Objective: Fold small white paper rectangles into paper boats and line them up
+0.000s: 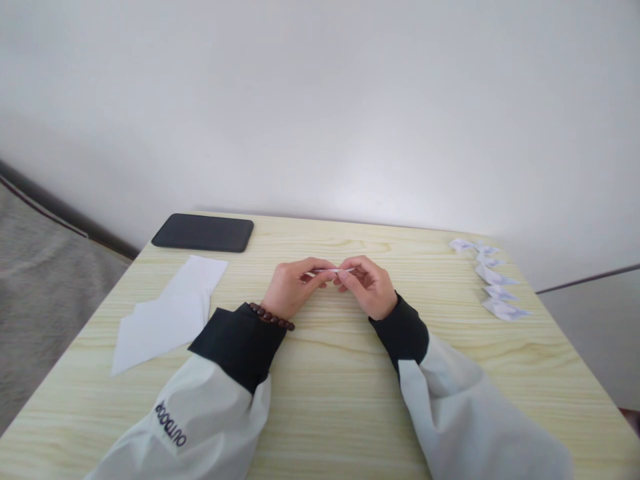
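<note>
Both hands meet over the middle of the table, pinching a small folded piece of white paper (334,270) seen nearly edge-on. My left hand (295,285), with a dark beaded bracelet at the wrist, is closed on the paper's left end. Thumb and fingers of my right hand (367,285) are closed on its right end. The fingertips nearly touch each other and cover much of the paper, so its exact folded shape is hidden.
Loose white paper sheets (170,310) overlap on the left of the pale wooden table (330,413). Behind them lies a black phone (203,233). Several folded white paper figures (500,292) form a row at the right edge. A white wall (340,107) rises behind the table.
</note>
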The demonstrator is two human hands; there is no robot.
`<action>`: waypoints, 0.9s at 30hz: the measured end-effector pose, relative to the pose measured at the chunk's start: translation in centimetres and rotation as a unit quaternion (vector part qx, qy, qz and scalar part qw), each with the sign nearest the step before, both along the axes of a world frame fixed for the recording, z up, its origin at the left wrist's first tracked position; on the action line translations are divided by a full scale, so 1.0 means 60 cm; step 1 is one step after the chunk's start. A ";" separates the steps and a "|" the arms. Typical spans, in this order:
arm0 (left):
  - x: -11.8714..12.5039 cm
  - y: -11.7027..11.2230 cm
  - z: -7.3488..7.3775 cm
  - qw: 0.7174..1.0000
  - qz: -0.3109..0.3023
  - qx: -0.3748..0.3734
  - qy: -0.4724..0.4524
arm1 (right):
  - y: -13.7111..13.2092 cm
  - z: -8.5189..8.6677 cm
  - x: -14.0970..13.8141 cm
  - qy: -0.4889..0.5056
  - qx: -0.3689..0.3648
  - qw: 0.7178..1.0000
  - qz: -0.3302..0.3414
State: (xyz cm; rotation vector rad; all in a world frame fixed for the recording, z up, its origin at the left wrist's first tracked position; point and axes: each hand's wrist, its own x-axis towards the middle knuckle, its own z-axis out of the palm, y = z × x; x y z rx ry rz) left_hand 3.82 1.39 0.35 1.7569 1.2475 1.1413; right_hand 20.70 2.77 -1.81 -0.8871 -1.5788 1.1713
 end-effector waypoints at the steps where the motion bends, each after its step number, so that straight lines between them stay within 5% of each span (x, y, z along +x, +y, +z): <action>1: 0.000 0.000 0.000 1.000 -0.003 -0.004 -0.004 | 0.000 0.000 0.000 -0.012 0.009 1.000 -0.007; 16: 0.001 -0.004 -0.001 0.993 0.035 0.093 0.069 | -0.006 0.013 -0.002 -0.118 0.138 0.981 -0.072; 27: 0.001 -0.002 -0.006 0.993 0.038 0.053 0.099 | -0.009 0.012 -0.003 -0.127 0.099 0.984 -0.070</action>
